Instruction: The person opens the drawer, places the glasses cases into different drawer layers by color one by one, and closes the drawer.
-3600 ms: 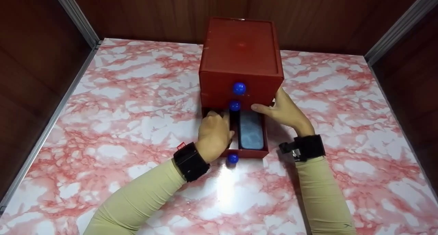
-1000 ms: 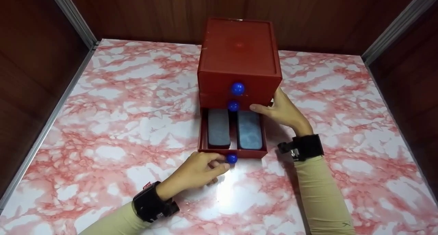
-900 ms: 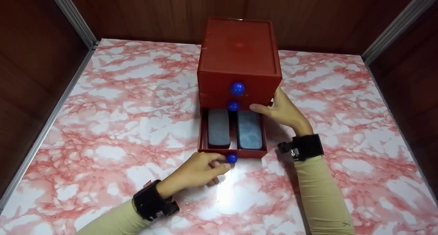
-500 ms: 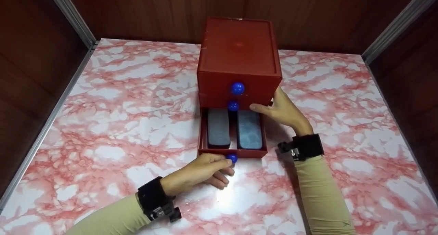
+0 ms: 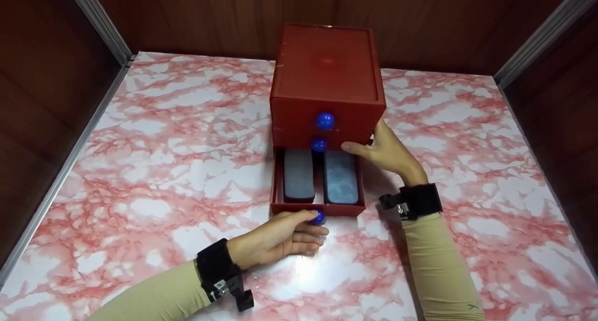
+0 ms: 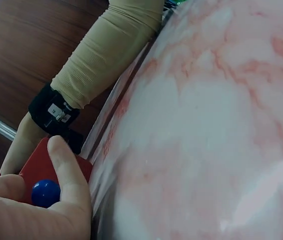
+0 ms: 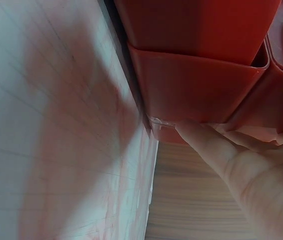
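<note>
A red drawer cabinet (image 5: 327, 64) stands at the back middle with round blue knobs, its bottom drawer (image 5: 343, 210) pulled out. Two oblong grey blocks with rounded corners lie side by side in that drawer, a grey one (image 5: 299, 176) on the left and a bluish one (image 5: 340, 178) on the right. My left hand (image 5: 275, 239) pinches the drawer's blue knob (image 6: 45, 193) between thumb and index finger, the other fingers held loosely out. Flat against the cabinet's right side lie the fingers of my right hand (image 5: 390, 150), with its thumb on the front face.
The table (image 5: 187, 124) has a red-and-white marbled top. Dark wood panels (image 5: 210, 22) enclose it at the back and both sides, with metal strips (image 5: 110, 26) at the corners. Black straps (image 5: 420, 201) with small cameras sit on both wrists.
My left hand has come out of the bottom drawer, where the grey block now shows, and moved to its knob. Since then its fingers have shifted around the knob. My right hand stays put.
</note>
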